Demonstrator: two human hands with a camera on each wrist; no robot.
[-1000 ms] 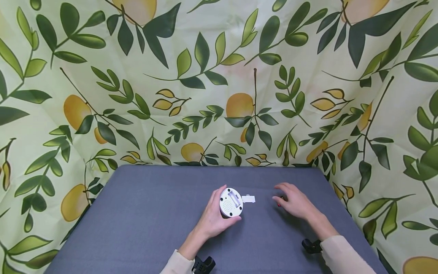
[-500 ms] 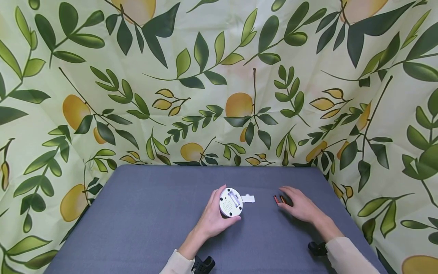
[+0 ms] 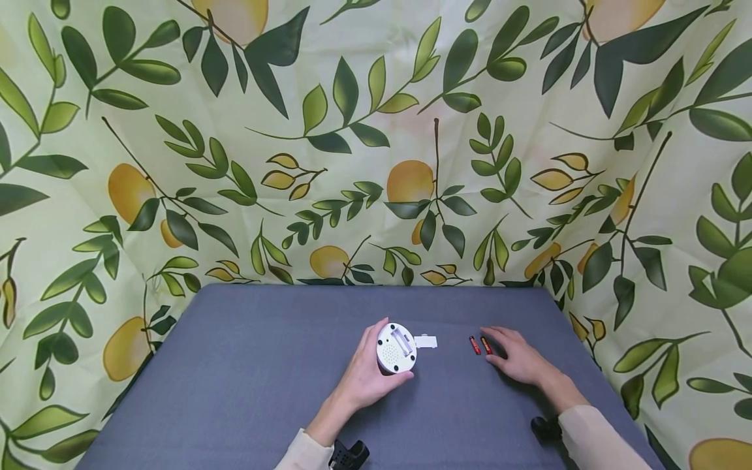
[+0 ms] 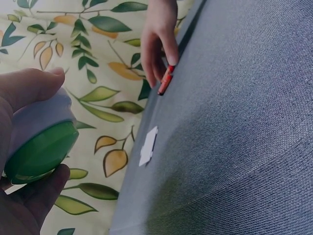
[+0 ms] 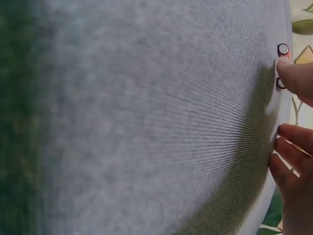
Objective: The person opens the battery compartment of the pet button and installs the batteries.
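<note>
My left hand grips a round white device around its sides. Its underside, with a speaker grille, dark feet and an uncovered battery slot, faces the head camera; the left wrist view shows a green part on its other side. Two red batteries lie side by side on the table. My right hand is just right of them, fingers spread apart. Its thumb is by the nearer battery; whether they touch, I cannot tell. A small white battery cover lies right of the device.
A grey-blue cloth covers the table. A leaf-and-fruit patterned curtain stands behind it and at both sides. Dark wrist cameras sit below the left sleeve and the right sleeve.
My right hand has drawn back to the right, and both batteries, hidden or partly hidden by it before, now show on the table. My left hand has kept the device in place.
</note>
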